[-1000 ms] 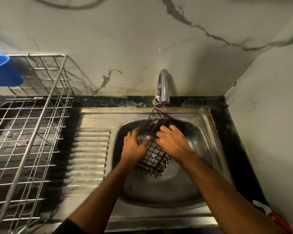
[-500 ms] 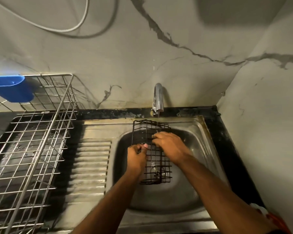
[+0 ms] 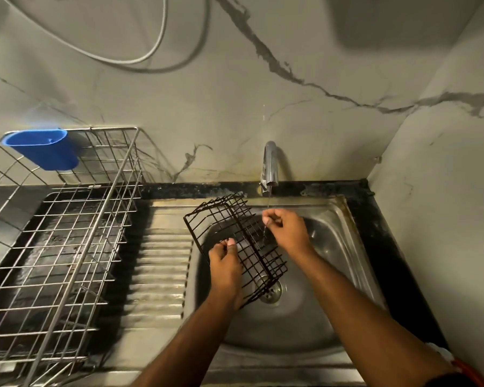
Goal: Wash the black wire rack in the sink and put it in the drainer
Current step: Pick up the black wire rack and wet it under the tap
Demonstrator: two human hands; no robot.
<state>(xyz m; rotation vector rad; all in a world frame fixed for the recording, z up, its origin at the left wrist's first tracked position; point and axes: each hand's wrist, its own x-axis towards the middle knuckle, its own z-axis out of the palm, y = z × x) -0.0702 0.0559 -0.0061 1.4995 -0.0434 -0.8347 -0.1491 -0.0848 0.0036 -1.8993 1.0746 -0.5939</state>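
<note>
Black wire rack [image 3: 235, 241] is tilted over the sink [image 3: 330, 275] under the tap [image 3: 269, 166]. Left hand [image 3: 225, 268] grips its near side, right hand [image 3: 287, 231] pinches its right edge.

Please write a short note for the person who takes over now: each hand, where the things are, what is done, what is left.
Left hand: grips the black wire rack at its near side.
Right hand: fingers curled on the rack's far side, under the thin stream from the tap.
Rack: tilted over the sink basin, above the drain.
Drainer: at left; a blue cup hangs on its back rim.
Done: rack under running water.
Left: finish rinsing, move the rack into the drainer.
</note>
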